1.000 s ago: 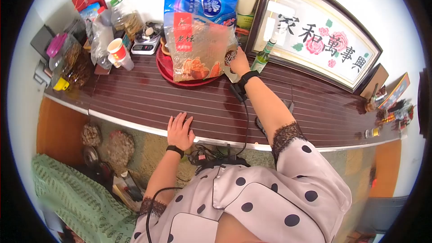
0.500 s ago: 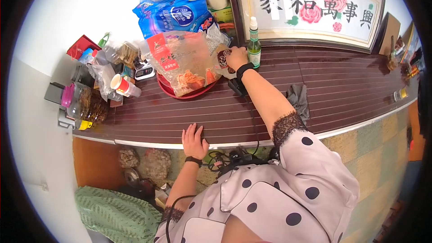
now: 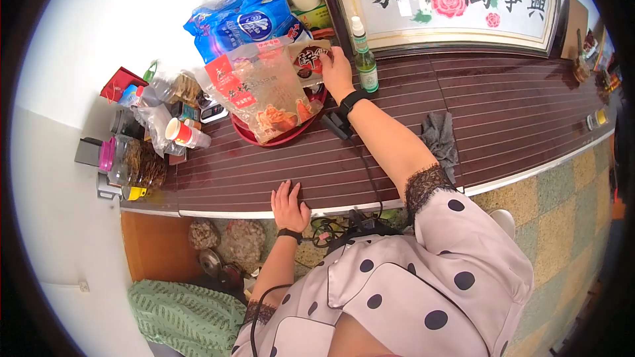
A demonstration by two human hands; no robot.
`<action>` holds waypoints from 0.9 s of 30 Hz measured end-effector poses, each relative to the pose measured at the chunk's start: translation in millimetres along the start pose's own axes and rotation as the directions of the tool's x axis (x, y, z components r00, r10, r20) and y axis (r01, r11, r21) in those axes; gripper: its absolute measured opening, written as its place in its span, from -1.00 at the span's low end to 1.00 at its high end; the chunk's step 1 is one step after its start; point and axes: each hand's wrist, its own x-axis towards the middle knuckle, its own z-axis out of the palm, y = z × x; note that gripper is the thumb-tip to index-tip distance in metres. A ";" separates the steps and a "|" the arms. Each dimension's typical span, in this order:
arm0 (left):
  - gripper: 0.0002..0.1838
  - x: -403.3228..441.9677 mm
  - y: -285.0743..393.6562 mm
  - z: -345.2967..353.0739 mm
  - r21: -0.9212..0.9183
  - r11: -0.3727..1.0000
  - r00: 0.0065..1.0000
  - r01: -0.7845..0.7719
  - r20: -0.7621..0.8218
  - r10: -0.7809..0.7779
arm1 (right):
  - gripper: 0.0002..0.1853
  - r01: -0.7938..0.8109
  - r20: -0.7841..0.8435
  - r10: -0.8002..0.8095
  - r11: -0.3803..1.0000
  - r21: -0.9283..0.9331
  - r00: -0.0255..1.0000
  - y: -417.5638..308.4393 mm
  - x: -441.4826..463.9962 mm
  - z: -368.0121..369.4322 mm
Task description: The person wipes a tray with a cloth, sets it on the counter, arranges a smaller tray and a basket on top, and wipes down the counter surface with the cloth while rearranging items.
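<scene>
My left hand [image 3: 289,207] lies on the front edge of the dark striped table [image 3: 245,185], palm down with fingers apart and nothing in it. My right hand [image 3: 337,71] pinches the edge of a brown packet [image 3: 310,59] with a dark red label. The packet is beside a large clear and red food bag [image 3: 266,89], which rests on a red tray [image 3: 281,138]. Just right of my right hand stands a green bottle [image 3: 366,66] with a white cap. A blue tissue pack [image 3: 243,21] is behind the food bag.
A framed calligraphy picture [image 3: 450,43] leans on the wall. Paper cups [image 3: 182,132], a plastic jar [image 3: 132,162] and small bags crowd the left end. A grey cloth [image 3: 439,139] and a black device with a cable [image 3: 338,125] lie on the table.
The brown packet has risen and now stands more upright beside the food bag, with my right hand at its edge. My left hand stays on the table edge. The view has shifted.
</scene>
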 end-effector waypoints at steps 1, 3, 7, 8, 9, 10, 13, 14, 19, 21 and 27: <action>-0.46 -0.4 -0.3 -0.1 -0.001 1.000 1.000 -0.004 -0.006 0.004 | -0.76 0.005 0.030 -0.006 1.000 0.009 1.000 5.2 -3.6 3.4; -0.46 -0.9 -0.9 0.8 -0.002 1.000 1.000 -0.002 -0.013 0.002 | -0.76 0.012 0.066 -0.013 1.000 0.019 0.998 15.6 -10.4 9.5; -0.47 -0.7 -0.7 0.2 -0.010 1.000 1.000 -0.001 -0.025 0.001 | -0.76 0.009 0.181 0.000 0.999 -0.045 0.983 25.4 -23.7 10.6; -0.47 -0.9 -1.4 0.2 -0.011 1.000 1.000 0.003 -0.028 -0.003 | -0.75 0.024 0.204 -0.018 0.999 -0.026 0.979 28.1 -23.7 11.1; -0.46 -0.6 -1.9 0.3 -0.008 1.000 1.000 0.000 -0.028 0.000 | -0.75 0.040 0.226 -0.037 0.999 -0.007 0.973 30.7 -22.3 11.1; -0.46 -0.2 -1.5 0.1 -0.006 1.000 1.000 -0.003 -0.028 0.003 | -0.74 0.041 0.276 -0.022 0.997 -0.064 0.961 33.3 -18.2 9.7; -0.50 0.4 -0.3 -2.0 0.000 1.000 1.000 0.001 -0.010 -0.001 | -0.71 0.082 0.329 -0.068 0.996 -0.028 0.942 38.9 -9.2 10.5; -0.50 0.8 -0.2 -2.0 -0.002 1.000 1.000 0.001 -0.013 -0.001 | -0.71 0.085 0.330 -0.071 0.996 -0.029 0.941 40.8 -8.5 9.4; -0.49 0.1 0.0 -3.5 0.000 1.000 1.000 0.003 -0.018 -0.003 | -0.28 0.014 0.320 0.101 0.941 -0.338 0.942 45.2 -15.2 4.5; -0.49 0.1 0.0 -3.4 -0.010 1.000 1.000 0.004 -0.024 -0.005 | -0.16 0.036 0.340 0.086 0.941 -0.337 0.936 45.3 -16.4 0.1; -0.44 -1.5 -3.6 -2.7 -0.015 1.000 0.999 0.016 -0.044 -0.017 | -0.32 0.407 0.467 -0.262 0.881 -0.242 0.845 -9.9 -32.8 -36.5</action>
